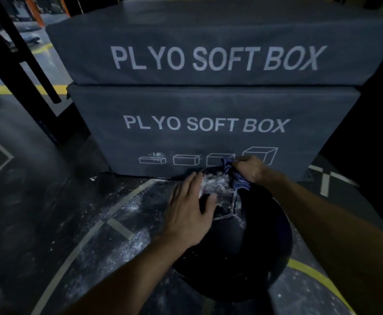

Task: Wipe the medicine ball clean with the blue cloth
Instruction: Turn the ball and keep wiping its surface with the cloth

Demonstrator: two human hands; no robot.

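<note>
A big black medicine ball (249, 251) with pale seams lies on the dark floor in front of me. White powder smears its far top side. My left hand (189, 211) lies flat on the ball's left upper side, fingers spread. My right hand (253, 168) grips a bunched blue cloth (237, 178) and holds it against the far top of the ball, right beside the powder patch.
Two stacked grey boxes marked PLYO SOFT BOX (208, 123) stand directly behind the ball. White powder is scattered on the floor (117, 214) to the left, among painted grey and yellow lines. A black metal rack frame (26, 60) stands at the upper left.
</note>
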